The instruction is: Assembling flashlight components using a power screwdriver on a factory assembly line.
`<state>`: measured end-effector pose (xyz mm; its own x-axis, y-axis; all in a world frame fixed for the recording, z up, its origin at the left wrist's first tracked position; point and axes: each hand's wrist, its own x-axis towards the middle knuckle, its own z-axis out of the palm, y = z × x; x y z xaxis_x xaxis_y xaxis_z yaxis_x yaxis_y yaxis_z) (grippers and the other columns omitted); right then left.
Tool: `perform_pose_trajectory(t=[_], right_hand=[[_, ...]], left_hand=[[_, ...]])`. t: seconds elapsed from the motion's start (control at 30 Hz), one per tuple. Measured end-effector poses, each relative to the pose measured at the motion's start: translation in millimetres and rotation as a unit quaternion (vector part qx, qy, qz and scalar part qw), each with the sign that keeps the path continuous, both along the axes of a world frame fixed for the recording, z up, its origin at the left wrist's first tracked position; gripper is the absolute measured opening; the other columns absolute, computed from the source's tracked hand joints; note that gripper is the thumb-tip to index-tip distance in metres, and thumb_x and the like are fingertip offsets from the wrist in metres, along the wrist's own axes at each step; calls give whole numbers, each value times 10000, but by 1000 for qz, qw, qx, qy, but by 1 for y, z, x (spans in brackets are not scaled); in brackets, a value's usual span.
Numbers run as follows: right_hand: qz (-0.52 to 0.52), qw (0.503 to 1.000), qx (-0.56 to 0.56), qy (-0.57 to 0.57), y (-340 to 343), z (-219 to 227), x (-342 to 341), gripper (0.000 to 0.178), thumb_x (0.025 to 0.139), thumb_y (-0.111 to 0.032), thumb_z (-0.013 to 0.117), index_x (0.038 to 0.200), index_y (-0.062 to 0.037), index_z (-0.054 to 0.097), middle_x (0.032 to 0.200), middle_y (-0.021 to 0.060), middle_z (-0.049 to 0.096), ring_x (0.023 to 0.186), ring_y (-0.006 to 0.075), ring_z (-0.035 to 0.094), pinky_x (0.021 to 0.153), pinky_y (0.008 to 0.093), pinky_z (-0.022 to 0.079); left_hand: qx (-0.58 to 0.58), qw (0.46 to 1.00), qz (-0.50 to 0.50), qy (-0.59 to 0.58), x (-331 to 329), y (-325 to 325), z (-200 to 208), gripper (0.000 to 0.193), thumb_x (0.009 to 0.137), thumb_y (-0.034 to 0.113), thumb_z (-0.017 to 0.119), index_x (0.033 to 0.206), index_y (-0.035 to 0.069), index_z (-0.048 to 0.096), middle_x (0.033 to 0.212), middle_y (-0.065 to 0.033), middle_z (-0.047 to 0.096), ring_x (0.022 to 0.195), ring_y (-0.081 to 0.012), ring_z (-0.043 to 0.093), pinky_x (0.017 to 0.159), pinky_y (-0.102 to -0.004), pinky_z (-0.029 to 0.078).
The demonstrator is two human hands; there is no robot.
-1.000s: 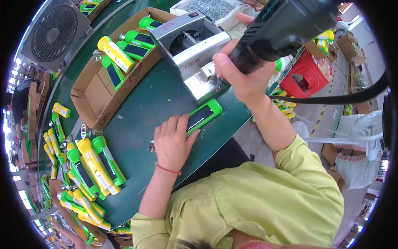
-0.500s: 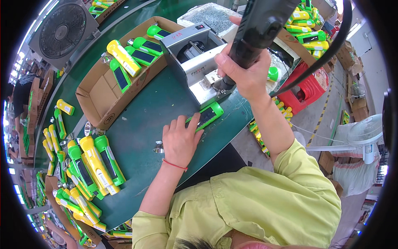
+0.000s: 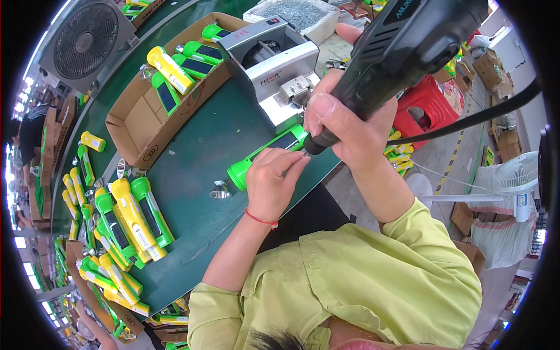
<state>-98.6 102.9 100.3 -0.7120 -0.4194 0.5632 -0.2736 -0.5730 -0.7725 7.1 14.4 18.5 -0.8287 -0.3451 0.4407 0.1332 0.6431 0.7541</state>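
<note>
My right hand [image 3: 353, 119] grips a black electric screwdriver [image 3: 402, 49], which slants down to the left. Its tip is at the end of a green flashlight [image 3: 280, 142] with a dark panel, lying on the green table in front of a grey screw feeder [image 3: 271, 79]. My left hand [image 3: 271, 182] lies over the flashlight's near side. Its thumb and forefinger are pinched together just beside the screwdriver tip; whatever is between them is too small to make out. A loose silver reflector [image 3: 220, 190] sits beside the flashlight's wide head.
A cardboard box [image 3: 129, 125] holding several flashlights stands left of the feeder. More yellow and green flashlights [image 3: 131, 219] pile up at the left. Behind the feeder is a white tray of screws [image 3: 291, 16]. The screwdriver's black cable [image 3: 478, 116] runs off right; a red stool [image 3: 423, 111] stands beyond.
The screwdriver has come away from the feeder and down toward the flashlight's end. My left hand has moved right and closed into a pinch near the tip, leaving the flashlight's head exposed.
</note>
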Motion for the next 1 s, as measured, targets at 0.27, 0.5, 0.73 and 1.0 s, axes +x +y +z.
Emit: perform_pose_trajectory(t=[0.27,0.5,0.73,1.0], right_hand=[[-7,1000,-18,-23,8,-4,8,515,745,-47,730,1170,33,449,689,28,592,525,74,543,477,208,444],[-9,999,-26,-18,8,-16,2,377,733,1,728,983,-15,447,708,38,595,575,81,566,510,210,455],[-115,992,3,49,2,-44,-22,415,726,-18,740,1019,-21,446,751,9,578,634,60,554,571,207,462],[-122,991,60,11,-3,-68,-17,357,723,-18,723,989,-36,487,718,-9,557,624,60,545,572,202,443]], left_hand=[[33,999,-6,0,3,9,0,88,715,66,710,783,21,676,750,-85,640,686,-235,581,606,-317,461],[-48,999,10,5,1,4,-5,291,683,107,756,935,15,643,884,-89,635,806,-243,590,694,-325,454],[-221,970,75,-69,35,-47,-16,495,593,209,809,1036,89,624,1074,-79,611,966,-260,572,839,-354,415],[-198,971,87,-104,48,-53,-22,451,605,182,802,1016,100,636,1039,-78,623,946,-260,581,832,-358,429]])
